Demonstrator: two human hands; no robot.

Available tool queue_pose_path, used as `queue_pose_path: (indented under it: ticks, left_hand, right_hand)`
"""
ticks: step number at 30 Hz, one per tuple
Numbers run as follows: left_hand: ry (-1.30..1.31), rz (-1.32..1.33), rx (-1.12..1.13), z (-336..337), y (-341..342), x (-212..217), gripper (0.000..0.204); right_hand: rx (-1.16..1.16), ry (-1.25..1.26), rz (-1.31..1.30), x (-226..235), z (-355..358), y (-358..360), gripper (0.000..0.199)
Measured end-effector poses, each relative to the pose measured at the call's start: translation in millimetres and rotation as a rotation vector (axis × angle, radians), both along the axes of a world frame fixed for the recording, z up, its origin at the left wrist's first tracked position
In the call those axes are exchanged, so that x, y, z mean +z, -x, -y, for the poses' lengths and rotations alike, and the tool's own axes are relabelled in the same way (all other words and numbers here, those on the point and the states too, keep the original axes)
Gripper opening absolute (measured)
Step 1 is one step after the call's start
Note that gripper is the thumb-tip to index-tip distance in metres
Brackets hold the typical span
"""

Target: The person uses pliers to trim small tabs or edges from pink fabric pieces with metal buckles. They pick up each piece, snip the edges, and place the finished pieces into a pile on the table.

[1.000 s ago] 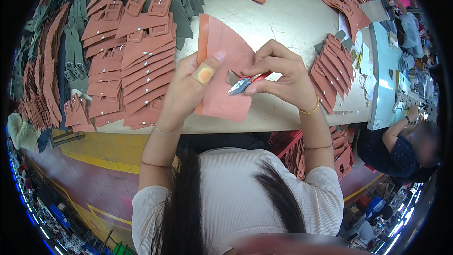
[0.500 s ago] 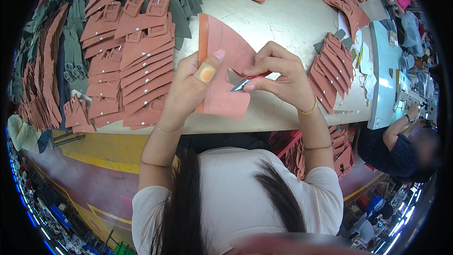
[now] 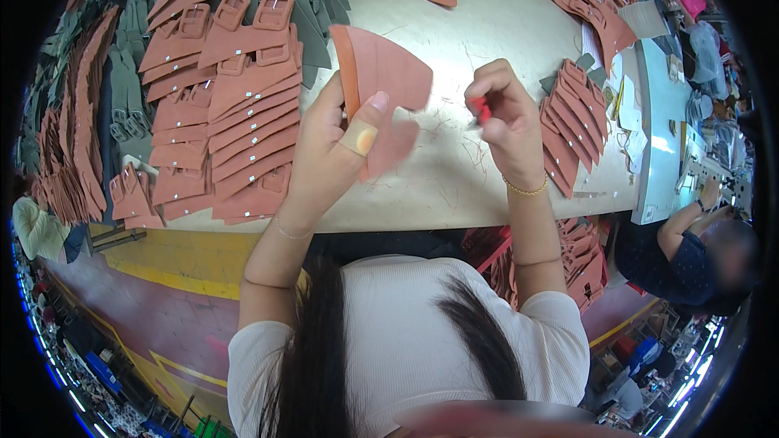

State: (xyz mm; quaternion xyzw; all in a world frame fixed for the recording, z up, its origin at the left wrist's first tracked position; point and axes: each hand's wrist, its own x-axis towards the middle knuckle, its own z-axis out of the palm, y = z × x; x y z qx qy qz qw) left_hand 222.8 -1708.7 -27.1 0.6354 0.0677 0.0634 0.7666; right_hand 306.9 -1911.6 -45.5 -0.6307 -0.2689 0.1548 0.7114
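Observation:
My left hand [image 3: 339, 131] pinches a salmon-pink leather piece [image 3: 388, 73] with an orange edge along its left side. A bandage with a round pad wraps the thumb. The lower part of the piece is smeared by motion. To the right, apart from the leather, my right hand [image 3: 513, 118] is closed on small thread snips [image 3: 480, 108] with red handles; their blades are mostly hidden. Loose thread ends [image 3: 454, 142] lie scattered on the pale table [image 3: 454, 203] between and below my hands.
Stacked salmon pieces with buckles [image 3: 256, 105] cover the table's left, beside green straps [image 3: 304, 0]. Another salmon stack [image 3: 572, 126] lies right of my right hand. A pale blue table [image 3: 656, 138] adjoins on the right, where a co-worker [image 3: 673, 251] sits.
My right hand has moved away from the leather to the right with the snips. The leather piece has tilted and shifted in my left hand, its lower part swinging.

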Motion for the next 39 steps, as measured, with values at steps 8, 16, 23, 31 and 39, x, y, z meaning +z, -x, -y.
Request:
queue_pose_path:
  ticks: [8,16,23,31,39]
  left_hand:
    - [-1.092,0.683,0.280,10.4,-1.3,-21.2,0.038]
    - [-0.787,0.586,0.413,0.6,1.7,-39.0,0.038]
    - [-0.608,0.488,0.414,-2.2,8.2,-45.8,0.029]
    - [0.292,0.235,-0.036,-8.4,11.5,-36.7,0.037]
    - [0.270,-0.065,-0.008,-13.3,-2.2,-20.0,0.040]
  right_hand:
    - [0.010,-0.241,-0.673,5.1,-14.3,33.3,0.038]
    - [-0.093,-0.200,-0.573,18.2,-19.3,29.7,0.041]
    - [-0.124,-0.198,-0.530,14.8,-18.0,31.1,0.046]
    - [-0.082,-0.065,-0.374,9.5,-24.8,22.2,0.043]
    - [-0.146,0.070,-0.289,-5.6,-24.7,12.5,0.041]
